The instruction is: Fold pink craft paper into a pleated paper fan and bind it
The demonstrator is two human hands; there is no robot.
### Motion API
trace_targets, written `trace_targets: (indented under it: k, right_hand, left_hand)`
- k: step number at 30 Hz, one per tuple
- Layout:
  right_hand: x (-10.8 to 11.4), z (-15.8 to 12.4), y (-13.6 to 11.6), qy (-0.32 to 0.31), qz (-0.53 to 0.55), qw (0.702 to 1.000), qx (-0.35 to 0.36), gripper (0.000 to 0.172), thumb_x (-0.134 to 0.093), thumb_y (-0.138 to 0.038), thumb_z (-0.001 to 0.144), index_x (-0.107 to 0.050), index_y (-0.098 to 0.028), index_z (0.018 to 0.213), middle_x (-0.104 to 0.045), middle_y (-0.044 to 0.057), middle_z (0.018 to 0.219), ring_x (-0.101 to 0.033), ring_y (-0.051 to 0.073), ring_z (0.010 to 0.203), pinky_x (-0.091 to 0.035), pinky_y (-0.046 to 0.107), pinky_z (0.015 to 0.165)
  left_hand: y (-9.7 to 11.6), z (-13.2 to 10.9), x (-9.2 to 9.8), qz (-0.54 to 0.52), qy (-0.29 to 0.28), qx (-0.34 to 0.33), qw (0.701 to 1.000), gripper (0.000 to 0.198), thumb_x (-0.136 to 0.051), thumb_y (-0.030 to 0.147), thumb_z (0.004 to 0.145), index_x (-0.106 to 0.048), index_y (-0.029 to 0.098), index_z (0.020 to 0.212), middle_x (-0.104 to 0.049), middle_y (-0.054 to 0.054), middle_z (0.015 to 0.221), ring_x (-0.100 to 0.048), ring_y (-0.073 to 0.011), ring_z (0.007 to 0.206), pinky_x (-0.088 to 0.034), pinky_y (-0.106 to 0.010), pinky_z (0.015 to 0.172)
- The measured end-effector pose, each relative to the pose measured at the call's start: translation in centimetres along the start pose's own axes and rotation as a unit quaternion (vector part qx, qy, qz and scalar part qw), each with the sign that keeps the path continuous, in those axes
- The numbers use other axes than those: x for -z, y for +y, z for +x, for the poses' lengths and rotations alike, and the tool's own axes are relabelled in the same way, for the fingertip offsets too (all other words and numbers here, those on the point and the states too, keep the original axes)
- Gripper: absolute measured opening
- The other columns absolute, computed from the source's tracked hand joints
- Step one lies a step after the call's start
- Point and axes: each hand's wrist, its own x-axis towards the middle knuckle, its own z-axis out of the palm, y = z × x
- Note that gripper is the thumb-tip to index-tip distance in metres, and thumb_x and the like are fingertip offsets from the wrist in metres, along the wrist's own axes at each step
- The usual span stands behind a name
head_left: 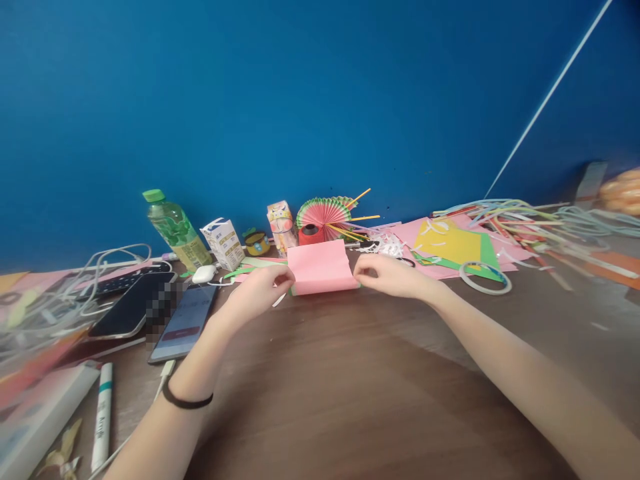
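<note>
A sheet of pink paper (323, 265) is held up between my two hands, with its lower edge curling toward me and a little green showing at the bottom corners. My left hand (265, 287) pinches its left edge, and a thin white strip sticks out below those fingers. At the right edge, my right hand (387, 275) is closed on the paper with thumb and fingertips. Just behind the sheet stand a pink-and-green folded paper fan (327, 217) and a red roll (311, 233), partly covered by it.
Left lie two phones (133, 303) (185, 320), cables, a marker (103, 417) and a white earbud case (204, 274). A green-capped bottle (175, 227) and small boxes (223, 243) line the blue wall. On the right are a tape roll (485, 278), coloured paper (445, 243) and many thin strips (520, 223).
</note>
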Motion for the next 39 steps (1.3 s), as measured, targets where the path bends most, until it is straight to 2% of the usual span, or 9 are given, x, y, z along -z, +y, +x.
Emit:
trace_targets:
  k: [2,6,11,17,20,24,28,34,39]
  right_hand:
    - [0.7,-0.1,-0.8,0.114,0.003,0.993,0.018,0.013,-0.048,-0.017,0.077,-0.058,-0.016,0.071,-0.059,0.002,0.075,-0.052,0.013,0.07,-0.037,0.024,0.062]
    - [1.9,-0.7,-2.5,0.318,0.06,0.944,0.064,0.011,-0.05,-0.021,0.082,-0.06,-0.018,0.078,-0.06,0.002,0.075,-0.05,0.011,0.064,-0.039,0.024,0.057]
    - [3.2,-2.0,-4.6,0.374,0.146,0.914,0.052,0.012,-0.055,-0.028,0.08,-0.063,-0.02,0.079,-0.062,0.0,0.074,-0.054,0.011,0.064,-0.043,0.024,0.056]
    - [3.9,-1.8,-4.5,0.305,0.278,0.91,-0.035,0.02,-0.055,-0.036,0.078,-0.063,-0.018,0.079,-0.055,-0.003,0.057,-0.043,0.006,0.042,-0.033,0.02,0.039]
    - [2.9,-0.8,-2.6,0.186,0.297,0.932,-0.098,0.024,-0.054,-0.038,0.077,-0.062,-0.016,0.08,-0.053,-0.003,0.055,-0.042,0.006,0.042,-0.032,0.019,0.039]
    - [0.2,0.4,0.7,0.015,0.209,0.97,-0.126,0.022,-0.052,-0.033,0.076,-0.063,-0.014,0.078,-0.053,-0.002,0.054,-0.047,0.009,0.049,-0.038,0.022,0.049]
    - [-2.6,1.0,2.9,-0.005,0.099,0.99,-0.096,0.018,-0.054,-0.028,0.073,-0.066,-0.014,0.072,-0.063,0.005,0.08,-0.056,0.015,0.073,-0.041,0.026,0.069]
    - [-4.0,0.9,3.6,-0.07,0.121,0.987,-0.075,0.015,-0.054,-0.022,0.072,-0.066,-0.014,0.077,-0.063,0.003,0.072,-0.056,0.013,0.066,-0.04,0.024,0.064]
    - [-3.9,0.8,3.2,-0.054,0.095,0.993,-0.043,0.011,-0.055,-0.019,0.071,-0.064,-0.013,0.072,-0.059,0.004,0.078,-0.052,0.012,0.065,-0.039,0.023,0.061]
  left_hand:
    - [0.5,-0.2,0.7,0.0,0.071,0.003,0.997,0.02,-0.04,0.028,0.078,-0.058,0.02,0.078,-0.063,0.0,0.077,-0.055,-0.0146,0.066,-0.04,-0.024,0.06]
    - [2.4,-0.9,2.2,-0.021,0.21,0.0,0.977,0.016,-0.043,0.028,0.078,-0.057,0.019,0.079,-0.061,-0.001,0.078,-0.055,-0.0134,0.069,-0.043,-0.024,0.062]
    - [5.1,-2.3,4.1,-0.091,0.294,0.019,0.951,0.012,-0.047,0.026,0.076,-0.057,0.02,0.079,-0.059,0.001,0.072,-0.055,-0.0117,0.067,-0.044,-0.021,0.059]
    - [5.2,-2.4,4.6,-0.196,0.239,0.065,0.949,0.018,-0.048,0.034,0.077,-0.058,0.019,0.079,-0.059,0.001,0.068,-0.055,-0.0116,0.063,-0.044,-0.02,0.054]
    - [3.7,-1.2,3.3,-0.228,0.154,0.087,0.957,0.022,-0.048,0.037,0.076,-0.058,0.018,0.08,-0.06,0.001,0.066,-0.056,-0.0121,0.06,-0.044,-0.021,0.054]
    - [1.3,0.2,0.6,-0.143,0.055,0.094,0.984,0.021,-0.05,0.037,0.073,-0.058,0.017,0.075,-0.059,0.001,0.062,-0.055,-0.0131,0.057,-0.042,-0.023,0.053]
    - [-0.4,0.7,-1.8,-0.037,-0.057,0.077,0.995,0.019,-0.049,0.035,0.072,-0.058,0.018,0.069,-0.061,0.0,0.064,-0.055,-0.0158,0.061,-0.037,-0.025,0.053]
    - [-1.3,0.7,-3.3,-0.023,-0.084,0.041,0.995,0.016,-0.048,0.029,0.072,-0.058,0.018,0.069,-0.062,-0.001,0.073,-0.056,-0.0171,0.068,-0.038,-0.026,0.059]
    - [-1.7,0.9,-3.9,-0.038,-0.087,0.019,0.995,0.015,-0.046,0.027,0.073,-0.058,0.019,0.074,-0.062,-0.002,0.075,-0.056,-0.0171,0.07,-0.04,-0.026,0.062]
